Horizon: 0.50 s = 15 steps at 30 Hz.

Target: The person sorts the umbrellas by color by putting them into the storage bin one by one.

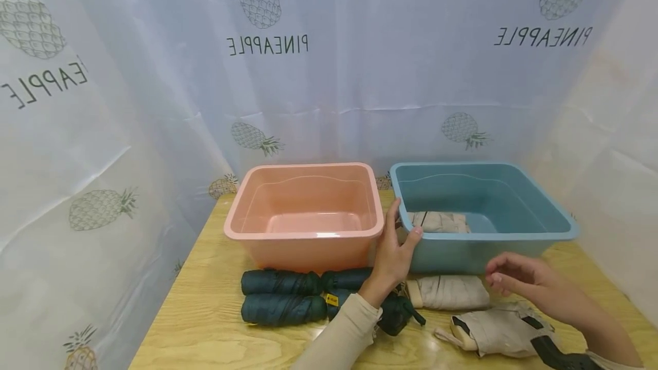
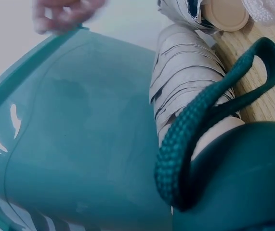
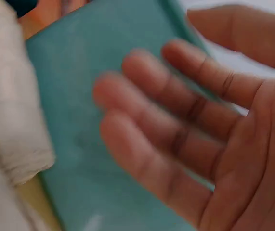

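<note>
My left hand (image 1: 394, 256) touches the front left corner of the blue basin (image 1: 493, 256), its thumb at the front rim and its fingers along the left side. A beige folded umbrella (image 1: 439, 222) lies inside that basin. My right hand (image 1: 534, 281) is in the air before the basin's right front, fingers loosely bent around nothing; the right wrist view shows its bare palm and fingers (image 3: 166, 91). Below the hands lie two beige folded umbrellas (image 1: 452, 292) (image 1: 506, 331). A dark green umbrella with a wrist strap (image 2: 176, 168) lies under my left wrist, partly hidden by it.
A pink basin (image 1: 303, 253) stands left of the blue one, nothing visible inside. Several dark folded umbrellas (image 1: 283, 309) lie in two rows before it on the wooden table (image 1: 205, 324). A white pineapple-print curtain (image 1: 360, 84) hangs behind and at both sides.
</note>
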Tool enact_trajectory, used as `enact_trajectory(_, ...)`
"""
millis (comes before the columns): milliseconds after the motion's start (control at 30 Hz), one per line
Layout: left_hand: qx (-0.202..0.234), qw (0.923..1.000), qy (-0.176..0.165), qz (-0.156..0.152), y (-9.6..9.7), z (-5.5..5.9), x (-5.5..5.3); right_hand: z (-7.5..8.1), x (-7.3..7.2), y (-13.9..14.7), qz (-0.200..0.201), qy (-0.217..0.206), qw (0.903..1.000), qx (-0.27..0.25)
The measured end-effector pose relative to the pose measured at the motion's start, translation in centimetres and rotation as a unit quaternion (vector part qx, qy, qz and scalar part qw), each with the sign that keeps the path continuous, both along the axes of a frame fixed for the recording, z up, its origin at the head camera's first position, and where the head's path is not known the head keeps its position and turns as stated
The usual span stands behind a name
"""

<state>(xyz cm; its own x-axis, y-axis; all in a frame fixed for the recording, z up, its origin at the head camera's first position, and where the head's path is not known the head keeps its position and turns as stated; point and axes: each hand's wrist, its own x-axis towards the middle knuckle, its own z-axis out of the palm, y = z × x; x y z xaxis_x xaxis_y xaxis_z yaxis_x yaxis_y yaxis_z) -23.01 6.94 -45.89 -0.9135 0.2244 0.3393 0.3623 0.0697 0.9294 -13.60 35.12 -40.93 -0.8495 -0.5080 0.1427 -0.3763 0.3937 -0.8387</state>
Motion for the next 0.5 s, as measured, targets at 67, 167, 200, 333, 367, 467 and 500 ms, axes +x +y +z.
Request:
enact_trajectory(67,-0.003,1.0000,0.000,0.000,0.1,0.0,0.0,-1.0,0.1,0.0,-0.029,0.004,0.9992,0.027)
enact_trajectory(167,-0.007,1.0000,0.001,0.000,0.2,-0.1,0.1,-2.2,0.1,-0.2,-0.064,0.015,0.9955,0.067)
enact_trajectory(200,-0.009,1.0000,0.001,0.000,0.2,-0.1,0.1,-2.5,0.1,-0.3,-0.075,0.019,0.9937,0.081)
enact_trajectory(333,-0.013,0.9999,-0.003,-0.002,0.2,-0.2,0.1,-3.7,-0.1,-0.8,-0.105,0.018,0.9868,0.122)
enact_trajectory(367,-0.013,0.9999,-0.004,-0.002,0.2,-0.1,0.1,-4.0,-0.2,-0.9,-0.112,0.019,0.9849,0.131)
enact_trajectory(467,-0.010,0.9999,-0.006,-0.003,0.2,-0.1,0.1,-4.6,-0.3,-1.2,-0.108,0.021,0.9816,0.156)
enact_trajectory(500,-0.008,0.9999,-0.007,-0.004,0.2,0.0,0.1,-4.8,-0.4,-1.4,-0.112,0.025,0.9797,0.165)
